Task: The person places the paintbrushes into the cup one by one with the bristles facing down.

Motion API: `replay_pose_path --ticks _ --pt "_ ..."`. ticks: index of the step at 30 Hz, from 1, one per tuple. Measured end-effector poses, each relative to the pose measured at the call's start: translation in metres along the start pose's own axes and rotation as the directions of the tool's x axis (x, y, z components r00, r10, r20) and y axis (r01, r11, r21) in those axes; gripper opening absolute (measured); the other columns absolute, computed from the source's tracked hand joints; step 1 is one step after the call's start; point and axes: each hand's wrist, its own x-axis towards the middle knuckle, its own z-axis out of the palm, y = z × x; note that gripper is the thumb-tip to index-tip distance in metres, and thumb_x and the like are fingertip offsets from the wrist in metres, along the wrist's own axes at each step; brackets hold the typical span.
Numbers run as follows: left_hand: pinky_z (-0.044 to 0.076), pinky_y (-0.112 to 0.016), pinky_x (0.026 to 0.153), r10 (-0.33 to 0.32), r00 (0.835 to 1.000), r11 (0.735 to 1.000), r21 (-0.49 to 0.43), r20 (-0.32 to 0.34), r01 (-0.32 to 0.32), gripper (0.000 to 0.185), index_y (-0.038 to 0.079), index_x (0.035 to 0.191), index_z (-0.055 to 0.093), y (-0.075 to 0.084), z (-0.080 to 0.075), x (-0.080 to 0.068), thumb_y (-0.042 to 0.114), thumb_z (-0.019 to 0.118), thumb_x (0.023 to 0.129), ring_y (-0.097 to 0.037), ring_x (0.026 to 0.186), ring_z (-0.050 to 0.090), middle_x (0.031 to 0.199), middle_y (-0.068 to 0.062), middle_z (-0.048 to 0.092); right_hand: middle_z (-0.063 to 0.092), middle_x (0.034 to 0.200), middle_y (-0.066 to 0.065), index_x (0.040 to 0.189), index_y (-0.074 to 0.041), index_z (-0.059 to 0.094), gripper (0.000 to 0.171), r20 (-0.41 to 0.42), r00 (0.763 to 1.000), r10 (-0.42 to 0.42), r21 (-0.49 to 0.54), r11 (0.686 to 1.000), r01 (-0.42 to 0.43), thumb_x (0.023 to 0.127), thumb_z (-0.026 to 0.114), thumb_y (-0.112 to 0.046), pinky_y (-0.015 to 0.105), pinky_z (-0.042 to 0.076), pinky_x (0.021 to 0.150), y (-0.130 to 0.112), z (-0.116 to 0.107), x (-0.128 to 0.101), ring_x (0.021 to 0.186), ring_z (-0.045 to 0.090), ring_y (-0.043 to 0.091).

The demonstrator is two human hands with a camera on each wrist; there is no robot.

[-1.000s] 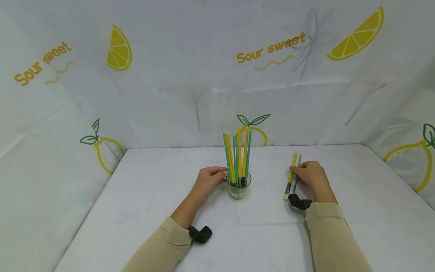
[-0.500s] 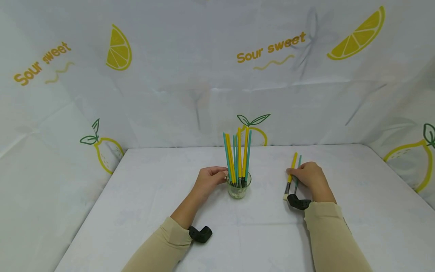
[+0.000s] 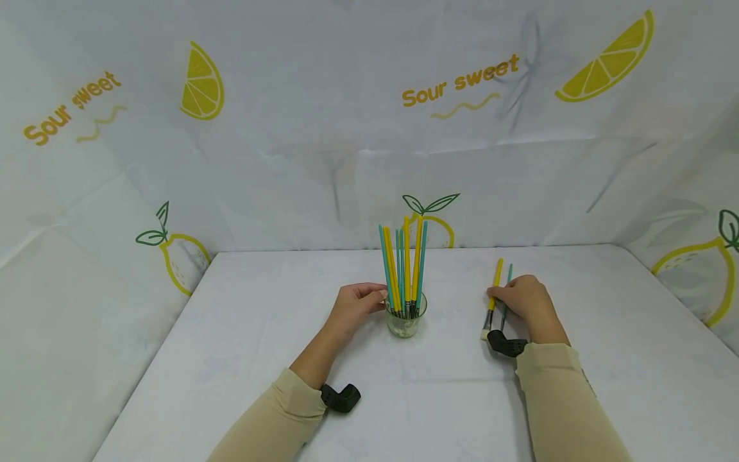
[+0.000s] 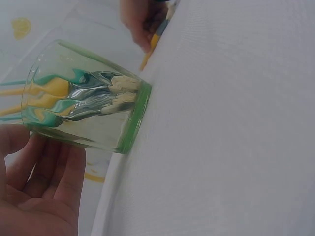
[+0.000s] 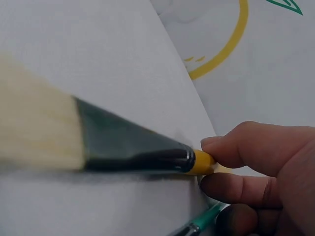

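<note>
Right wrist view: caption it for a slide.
Right hand pinches a yellow-handled brush over the white table, a green-handled brush beneath.

Clear glossy glass cup (image 4: 93, 105), matt tablecloth (image 3: 260, 333)

Bright, even, soft-shadowed light; blurred close bristles (image 5: 34, 128); wide-angle edge bending.
</note>
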Motion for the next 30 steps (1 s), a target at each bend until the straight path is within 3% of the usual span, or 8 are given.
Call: replay_pose_path --ticks 10,15,18,22,25,30 --pt "0.058 -0.036 0.092 0.000 1.000 1.000 -0.002 -0.001 0.000 0.027 -0.009 0.112 0.069 -0.001 0.000 0.000 0.009 0.061 0.094 -0.015 0.094 0.070 0.113 -0.018 0.071 0.057 0.081 0.009 0.093 0.002 0.067 0.052 0.039 0.999 0.003 -0.008 1.000 -0.003 0.086 0.067 -0.050 0.029 0.042 0.059 -0.003 0.001 -0.003 0.078 0.052 0.024" --pt "0.057 -0.038 0.093 0.001 1.000 1.000 -0.004 0.001 -0.001 0.027 -0.009 0.112 0.069 0.000 0.000 -0.001 0.009 0.061 0.094 -0.015 0.095 0.070 0.113 -0.019 0.071 0.058 0.081 0.009 0.090 0.001 0.068 0.046 0.050 0.999 -0.010 -0.007 1.000 0.011 0.086 0.066 -0.045 0.029 0.042 0.058 -0.004 0.001 -0.004 0.077 0.052 0.025" --pt "0.057 -0.037 0.093 -0.001 1.000 1.000 -0.004 0.000 0.001 0.026 -0.009 0.112 0.069 0.001 0.000 -0.002 0.009 0.061 0.094 -0.016 0.095 0.070 0.113 -0.019 0.071 0.060 0.089 0.013 0.093 0.001 0.071 0.047 0.048 0.999 -0.019 0.024 1.000 0.018 0.089 0.061 -0.045 0.030 0.043 0.062 -0.006 0.000 -0.003 0.082 0.052 0.026" --pt "0.058 -0.035 0.092 -0.005 1.000 1.000 -0.006 -0.002 0.005 0.026 -0.009 0.112 0.069 0.002 0.000 -0.002 0.009 0.061 0.094 -0.016 0.093 0.071 0.112 -0.018 0.071 0.065 0.103 0.019 0.104 0.001 0.072 0.054 0.030 0.998 -0.047 0.096 0.994 0.043 0.092 0.057 -0.049 0.040 0.048 0.077 -0.009 -0.003 -0.004 0.097 0.053 0.032" --pt "0.058 -0.035 0.091 -0.004 1.000 1.000 -0.008 -0.002 0.004 0.027 -0.010 0.112 0.068 0.002 0.001 -0.002 0.009 0.061 0.094 -0.015 0.092 0.071 0.111 -0.018 0.071 0.069 0.101 0.016 0.109 0.002 0.070 0.056 -0.014 0.996 -0.089 0.193 0.977 0.090 0.094 0.056 -0.049 0.043 0.049 0.082 -0.016 -0.006 -0.007 0.101 0.054 0.033" --pt "0.058 -0.035 0.091 0.003 1.000 1.000 -0.008 -0.003 -0.003 0.027 -0.010 0.112 0.068 0.001 0.001 -0.001 0.009 0.061 0.094 -0.015 0.092 0.071 0.111 -0.018 0.071 0.069 0.089 0.007 0.109 0.001 0.069 0.051 -0.132 0.973 -0.188 0.356 0.907 0.223 0.094 0.059 -0.047 0.030 0.053 0.070 -0.035 -0.012 -0.017 0.081 0.059 0.024"
